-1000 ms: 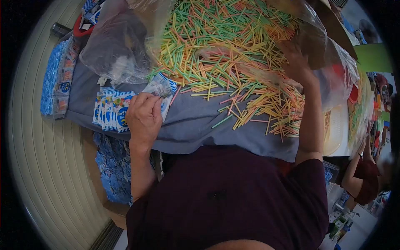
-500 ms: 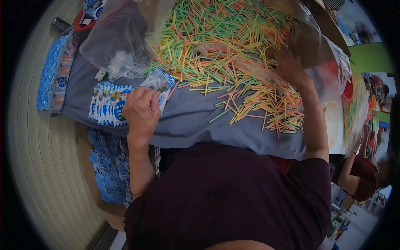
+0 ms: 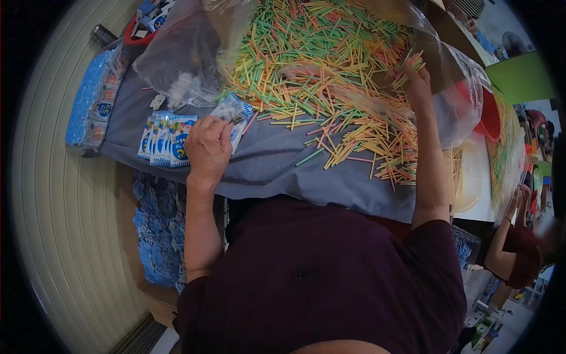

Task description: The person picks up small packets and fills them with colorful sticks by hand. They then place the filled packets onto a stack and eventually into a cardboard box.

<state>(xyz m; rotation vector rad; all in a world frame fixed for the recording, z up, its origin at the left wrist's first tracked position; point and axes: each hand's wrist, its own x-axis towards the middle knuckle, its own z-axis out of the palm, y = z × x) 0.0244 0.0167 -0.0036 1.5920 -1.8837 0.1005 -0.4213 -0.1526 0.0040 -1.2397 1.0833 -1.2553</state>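
Observation:
Heaped over the far side of the cloth-covered table are thin straw-like sticks (image 3: 318,53) in green, yellow, pink and orange. My right hand (image 3: 420,88) is raised at the right edge of the heap, its fingers closed around a small bunch of sticks (image 3: 411,66). On the left, my left hand (image 3: 209,144) has curled fingers gripping the lower part of a blue-and-white plastic packet (image 3: 239,112). Just left of that hand lies an overlapping row of similar printed packets (image 3: 168,140). My left fingertips are partly hidden.
A clear plastic bag (image 3: 177,59) stands behind the packets. A blue-white bundle of packs (image 3: 94,97) lies at the table's left end. Right are a red bowl (image 3: 490,115) and a pale plastic tray (image 3: 469,183). Another person's arm (image 3: 501,239) shows at far right.
My right hand has lifted out of the heap, and a bunch of sticks now shows in its fingers. The left hand stays at the packet. The whole view has shifted slightly.

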